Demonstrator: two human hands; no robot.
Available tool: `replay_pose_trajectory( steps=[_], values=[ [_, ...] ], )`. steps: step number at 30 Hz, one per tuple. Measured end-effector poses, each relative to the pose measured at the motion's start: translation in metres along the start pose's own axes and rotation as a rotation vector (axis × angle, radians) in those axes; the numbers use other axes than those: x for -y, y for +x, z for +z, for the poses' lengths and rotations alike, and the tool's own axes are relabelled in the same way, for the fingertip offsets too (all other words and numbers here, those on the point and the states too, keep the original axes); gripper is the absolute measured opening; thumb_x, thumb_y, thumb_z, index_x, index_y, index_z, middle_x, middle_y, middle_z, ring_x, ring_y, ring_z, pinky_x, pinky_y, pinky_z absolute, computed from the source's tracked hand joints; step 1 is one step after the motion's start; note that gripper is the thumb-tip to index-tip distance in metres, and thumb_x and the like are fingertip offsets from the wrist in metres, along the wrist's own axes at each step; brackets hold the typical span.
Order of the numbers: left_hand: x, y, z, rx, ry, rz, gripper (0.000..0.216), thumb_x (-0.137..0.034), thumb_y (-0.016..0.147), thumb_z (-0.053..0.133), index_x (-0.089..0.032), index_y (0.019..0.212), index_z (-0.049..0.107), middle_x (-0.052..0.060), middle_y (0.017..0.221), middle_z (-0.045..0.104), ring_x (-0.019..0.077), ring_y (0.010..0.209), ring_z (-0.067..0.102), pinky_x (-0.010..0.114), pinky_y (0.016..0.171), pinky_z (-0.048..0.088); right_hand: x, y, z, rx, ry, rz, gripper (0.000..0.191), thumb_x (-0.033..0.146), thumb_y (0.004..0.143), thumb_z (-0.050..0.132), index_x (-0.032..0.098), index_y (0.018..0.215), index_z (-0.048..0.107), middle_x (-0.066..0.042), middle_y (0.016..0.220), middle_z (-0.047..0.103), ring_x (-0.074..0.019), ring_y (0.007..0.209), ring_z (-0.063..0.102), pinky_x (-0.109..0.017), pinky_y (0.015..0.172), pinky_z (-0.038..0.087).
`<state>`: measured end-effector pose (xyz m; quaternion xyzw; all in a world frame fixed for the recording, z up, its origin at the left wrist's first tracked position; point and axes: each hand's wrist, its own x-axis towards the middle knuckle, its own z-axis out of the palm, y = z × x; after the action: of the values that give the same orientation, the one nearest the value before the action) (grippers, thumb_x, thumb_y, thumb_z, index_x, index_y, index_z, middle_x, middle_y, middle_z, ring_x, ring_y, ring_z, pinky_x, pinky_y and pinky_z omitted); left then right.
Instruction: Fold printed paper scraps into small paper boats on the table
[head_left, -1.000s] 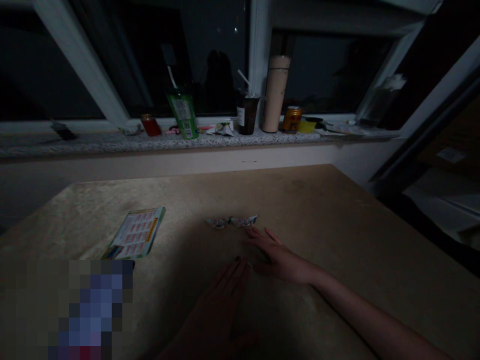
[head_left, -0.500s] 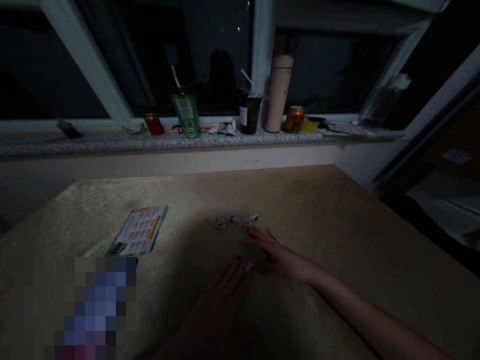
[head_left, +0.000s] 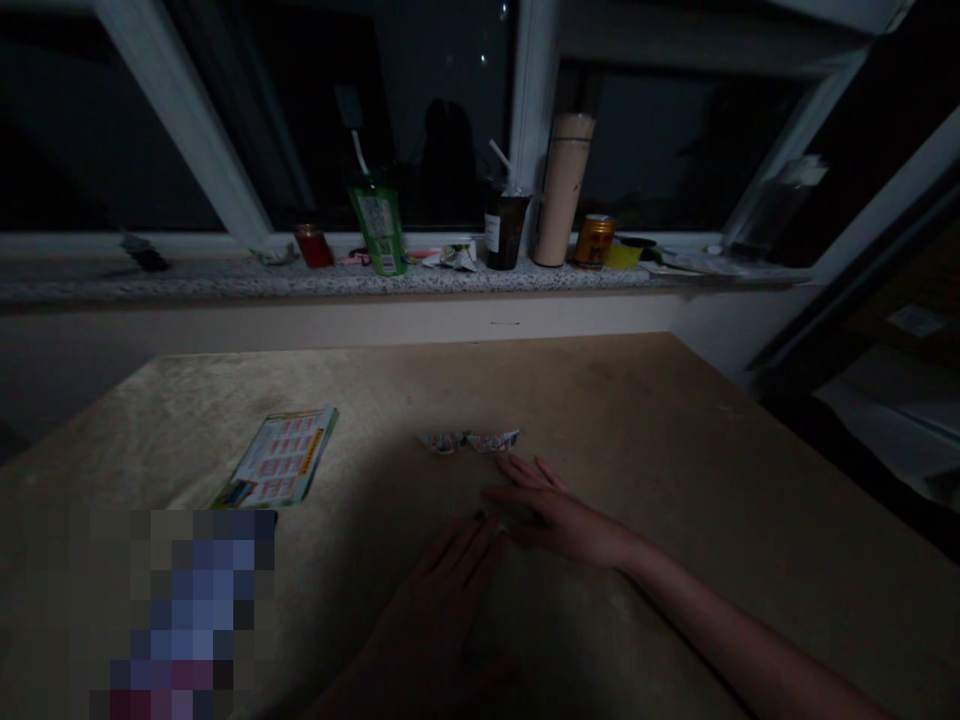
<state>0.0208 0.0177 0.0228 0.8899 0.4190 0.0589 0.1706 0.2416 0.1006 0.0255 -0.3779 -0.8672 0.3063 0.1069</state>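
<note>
My left hand (head_left: 442,600) lies in deep shadow on the wooden table (head_left: 600,390), palm down with its fingers stretched forward. My right hand (head_left: 559,515) comes in from the right, fingers spread low over the tabletop. Between the fingertips of both hands a small pale scrap (head_left: 501,528) barely shows; what it is I cannot make out. Two small folded pieces of printed paper (head_left: 491,441) lie end to end just beyond my right fingertips, apart from the left hand.
A printed card (head_left: 281,457) lies on the left, above a pixelated blue patch. Along the granite sill (head_left: 442,285) stand a green cup (head_left: 379,225), a dark drink cup (head_left: 504,230), a pink thermos (head_left: 564,190), an orange can (head_left: 594,242) and a red jar (head_left: 313,246).
The view has shifted slightly. My right hand's fingers have moved a little toward the left fingertips, and the pale scrap between them shows less. The folded papers stay in place.
</note>
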Motion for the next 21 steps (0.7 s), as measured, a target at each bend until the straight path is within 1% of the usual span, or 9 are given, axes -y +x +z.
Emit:
replay_pose_trajectory(
  steps=[2,4,6,7,9,11,13,16,21],
  values=[
    [0.001,0.0,0.0,-0.008,-0.009,0.003,0.091,-0.054,0.078,0.065,-0.02,0.149,0.019,0.008,0.155,0.014,0.0333,0.139,0.013,0.051,0.11,0.024,0.0,0.0,0.001,0.006,0.015,0.014,0.053,0.021,0.085,0.061,0.028,0.135,0.046,-0.008,0.155,0.011,-0.0215,0.143,0.005,-0.051,0.113,0.0],
    [0.004,-0.001,-0.002,0.015,-0.03,0.013,0.091,-0.054,0.079,0.064,-0.02,0.149,0.017,0.008,0.155,0.012,0.0331,0.139,0.013,0.05,0.111,0.023,-0.001,0.0,0.001,0.02,0.026,0.023,0.053,0.02,0.085,0.061,0.029,0.135,0.047,-0.007,0.155,0.009,-0.0221,0.143,0.005,-0.05,0.113,-0.001],
    [0.008,-0.001,-0.005,0.04,-0.067,0.034,0.085,-0.05,0.081,0.063,-0.021,0.149,0.019,0.008,0.155,0.016,0.0322,0.139,0.018,0.049,0.11,0.024,-0.001,0.001,0.0,0.033,0.029,0.022,0.054,0.02,0.085,0.062,0.031,0.135,0.047,-0.005,0.155,0.007,-0.0227,0.143,0.004,-0.049,0.113,-0.002],
    [0.01,-0.001,-0.007,0.03,-0.087,0.036,0.081,-0.046,0.083,0.062,-0.022,0.148,0.022,0.007,0.154,0.021,0.0313,0.137,0.023,0.048,0.11,0.026,-0.001,0.0,0.0,0.034,0.029,0.021,0.054,0.02,0.084,0.061,0.031,0.135,0.046,-0.004,0.155,0.007,-0.0229,0.143,0.004,-0.048,0.113,-0.002],
    [0.015,0.002,-0.009,-0.046,-0.11,0.014,0.066,-0.035,0.087,0.058,-0.024,0.145,0.03,0.005,0.149,0.034,0.0281,0.132,0.035,0.044,0.107,0.032,0.0,0.0,-0.001,0.03,0.031,0.018,0.056,0.019,0.085,0.061,0.033,0.136,0.045,-0.003,0.155,0.007,-0.023,0.143,0.004,-0.048,0.113,-0.002],
    [0.019,0.006,-0.01,-0.151,-0.096,-0.027,0.05,-0.025,0.089,0.053,-0.025,0.138,0.042,0.004,0.14,0.047,0.0247,0.124,0.046,0.041,0.103,0.038,0.001,-0.001,-0.001,0.019,0.032,0.018,0.056,0.018,0.085,0.061,0.033,0.136,0.045,-0.002,0.155,0.008,-0.0231,0.143,0.005,-0.049,0.113,-0.001],
    [0.022,0.01,-0.01,-0.216,-0.068,-0.048,0.039,-0.019,0.09,0.052,-0.026,0.128,0.052,0.003,0.129,0.055,0.0237,0.115,0.052,0.04,0.098,0.041,0.001,-0.001,0.0,0.006,0.031,0.016,0.054,0.017,0.084,0.061,0.034,0.134,0.048,-0.001,0.155,0.01,-0.024,0.143,0.006,-0.051,0.113,0.0],
    [0.025,0.015,-0.008,-0.243,-0.058,-0.056,0.032,-0.018,0.089,0.053,-0.026,0.119,0.059,0.003,0.117,0.061,0.0243,0.104,0.055,0.042,0.093,0.043,0.001,-0.003,0.003,-0.031,0.038,-0.001,0.05,0.016,0.084,0.061,0.035,0.13,0.052,-0.001,0.154,0.02,-0.0247,0.142,0.011,-0.054,0.112,0.002],
    [0.028,0.014,-0.003,-0.272,-0.102,-0.073,0.03,-0.018,0.09,0.053,-0.027,0.117,0.06,0.003,0.109,0.062,0.0222,0.098,0.057,0.037,0.086,0.047,0.003,-0.008,0.008,-0.122,0.002,-0.08,0.043,0.012,0.083,0.059,0.035,0.12,0.06,-0.001,0.144,0.043,-0.0245,0.137,0.029,-0.057,0.111,0.007]
  ],
)
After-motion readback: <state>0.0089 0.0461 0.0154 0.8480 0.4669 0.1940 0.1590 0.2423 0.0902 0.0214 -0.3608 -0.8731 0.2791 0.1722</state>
